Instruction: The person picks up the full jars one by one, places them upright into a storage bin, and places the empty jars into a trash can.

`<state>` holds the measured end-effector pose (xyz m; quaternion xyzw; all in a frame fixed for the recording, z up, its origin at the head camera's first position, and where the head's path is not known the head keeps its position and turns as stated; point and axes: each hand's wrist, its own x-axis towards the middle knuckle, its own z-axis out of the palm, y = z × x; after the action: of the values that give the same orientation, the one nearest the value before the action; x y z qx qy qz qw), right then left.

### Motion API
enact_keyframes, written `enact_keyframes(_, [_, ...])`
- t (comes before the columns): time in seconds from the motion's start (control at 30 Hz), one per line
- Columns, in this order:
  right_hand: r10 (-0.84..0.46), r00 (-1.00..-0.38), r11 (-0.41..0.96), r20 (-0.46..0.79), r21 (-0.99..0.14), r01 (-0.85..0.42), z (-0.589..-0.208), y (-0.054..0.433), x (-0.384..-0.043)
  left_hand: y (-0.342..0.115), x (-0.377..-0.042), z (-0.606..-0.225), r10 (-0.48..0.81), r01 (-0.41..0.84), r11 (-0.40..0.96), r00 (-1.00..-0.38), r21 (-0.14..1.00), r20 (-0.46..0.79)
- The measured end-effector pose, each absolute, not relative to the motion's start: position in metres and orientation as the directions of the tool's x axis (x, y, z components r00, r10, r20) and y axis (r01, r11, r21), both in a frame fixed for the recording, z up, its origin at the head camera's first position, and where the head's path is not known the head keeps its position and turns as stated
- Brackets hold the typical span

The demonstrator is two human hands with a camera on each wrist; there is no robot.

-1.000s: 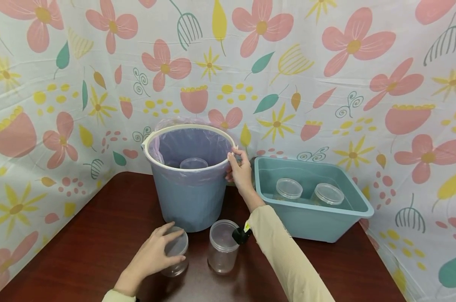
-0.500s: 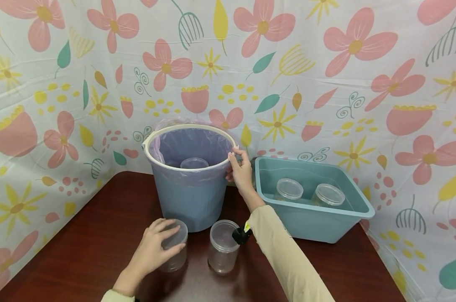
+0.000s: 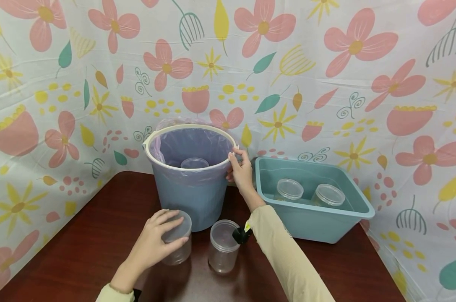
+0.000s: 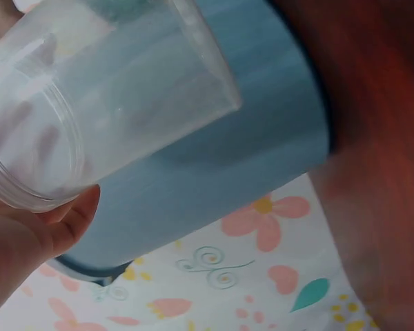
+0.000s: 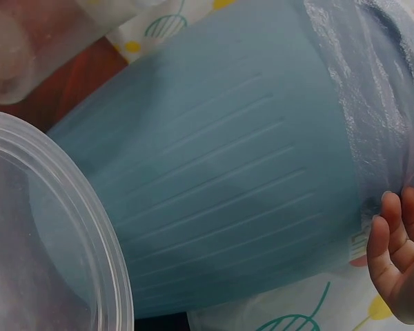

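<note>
My left hand [image 3: 152, 239] grips a clear plastic jar [image 3: 181, 253] around its lid. In the left wrist view the jar [image 4: 145, 103] stands out against the blue bin, its base away from the brown tabletop. The blue bin [image 3: 190, 199] has a cream ring around its mouth and a thin purplish liner bag. At the ring's right side, my right hand [image 3: 242, 173] pinches the rim, thumb on top. Inside the bin a clear jar lid [image 3: 195, 163] shows. A second clear lidded jar [image 3: 223, 253] stands upright on the table, in front of the bin.
A blue-green rectangular tub [image 3: 314, 222] sits right of the bin, with two lidded clear jars, one on the left [image 3: 289, 188] and one on the right [image 3: 329, 195]. A floral cloth [image 3: 277, 100] hangs behind the dark wooden table [image 3: 84, 239].
The left hand has taken hold of the jar and raised it, moving it a little toward the bin. The right hand stays at the bin's rim.
</note>
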<state>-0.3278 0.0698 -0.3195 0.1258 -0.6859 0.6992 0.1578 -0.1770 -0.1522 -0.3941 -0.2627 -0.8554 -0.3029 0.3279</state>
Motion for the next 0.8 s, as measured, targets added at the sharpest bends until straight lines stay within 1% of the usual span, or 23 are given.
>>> enact_keyframes(0.2, [0.047, -0.917, 0.011, 0.396, -0.918, -0.396, -0.318, 0.07, -0.326, -0.152, -0.178, -0.378, 0.257, 0.68, 0.663, -0.6, 0.314, 0.758])
enact_keyframes(0.37, [0.042, -0.921, 0.009, 0.387, -0.922, -0.387, -0.318, 0.07, -0.326, -0.153, -0.179, -0.362, 0.248, 0.713, 0.648, -0.529, 0.268, 0.811])
enact_keyframes(0.47, [0.04, -0.923, 0.005, 0.382, -0.924, -0.382, -0.317, 0.07, -0.326, -0.153, -0.18, -0.353, 0.238, 0.728, 0.636, -0.5, 0.256, 0.833])
enact_keyframes(0.7, [0.036, -0.926, -0.005, 0.376, -0.926, -0.377, -0.315, 0.071, -0.326, -0.155, -0.181, -0.332, 0.24, 0.756, 0.609, -0.465, 0.24, 0.852])
enact_keyframes(0.8, [0.038, -0.927, 0.002, 0.372, -0.928, -0.372, -0.311, 0.07, -0.321, -0.155, -0.182, -0.325, 0.243, 0.76, 0.608, -0.454, 0.23, 0.857])
